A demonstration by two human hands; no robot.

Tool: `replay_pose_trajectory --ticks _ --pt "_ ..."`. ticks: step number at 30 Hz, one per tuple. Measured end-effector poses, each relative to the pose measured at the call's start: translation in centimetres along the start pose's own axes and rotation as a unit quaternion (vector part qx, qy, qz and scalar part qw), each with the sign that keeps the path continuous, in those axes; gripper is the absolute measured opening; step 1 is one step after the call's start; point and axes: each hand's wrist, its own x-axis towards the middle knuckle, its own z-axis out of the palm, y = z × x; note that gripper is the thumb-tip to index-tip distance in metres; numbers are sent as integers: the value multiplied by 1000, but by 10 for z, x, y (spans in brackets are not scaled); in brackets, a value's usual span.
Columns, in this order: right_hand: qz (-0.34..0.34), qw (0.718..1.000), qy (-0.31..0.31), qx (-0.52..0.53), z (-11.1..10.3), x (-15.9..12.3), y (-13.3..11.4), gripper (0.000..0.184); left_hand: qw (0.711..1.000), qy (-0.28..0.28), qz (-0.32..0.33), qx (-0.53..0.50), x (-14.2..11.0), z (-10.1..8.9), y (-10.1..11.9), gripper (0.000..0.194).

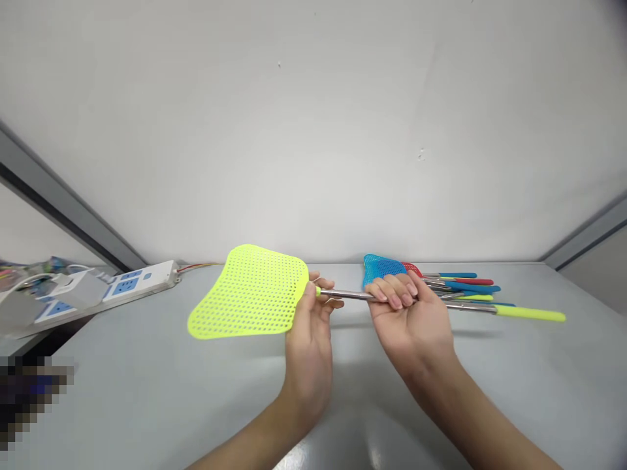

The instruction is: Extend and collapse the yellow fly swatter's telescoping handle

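Observation:
A yellow-green fly swatter (252, 294) is held level above the table, its perforated head to the left and its yellow grip to the right. My left hand (311, 326) pinches it where the head meets the metal rod, thumb in front and the other fingers behind. Around the middle of the rod, the fingers of my right hand (409, 313) are wrapped, palm turned up. Behind my right hand lies a pile of other fly swatters (385, 266) with blue, red and yellow parts, partly hidden by that hand.
A white power strip (142, 281) with blue sockets and plugged-in adapters lies along the table's left side. Red and yellow wires run from its end. A pale wall (313, 130) rises behind the grey table (529, 385), with grey frame bars at both sides.

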Motion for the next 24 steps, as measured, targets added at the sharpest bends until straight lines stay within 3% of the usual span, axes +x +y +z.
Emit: replay_pose_trajectory --ticks 5,10,12,15,16,21,24 --pt "-33 999 -30 -10 5 3 -15 25 999 -17 43 -17 -1 1 10 24" --pt "-35 998 -47 -12 6 4 -23 25 997 -47 25 -54 4 0 29 29" --pt "-45 998 -46 -24 7 4 -26 25 994 -81 -17 -74 11 -2 40 29" --pt "-76 994 -63 -39 10 3 -29 25 951 -204 -216 -88 19 -5 59 39" --pt "-85 993 -72 -38 12 2 -30 25 934 -234 -253 -90 21 -6 64 45" --pt "-63 995 -83 4 18 -3 -35 26 906 -302 -295 -47 20 -6 83 73" --pt "-32 997 -67 -1 21 -4 -35 27 895 -289 -339 -28 23 -8 82 61"
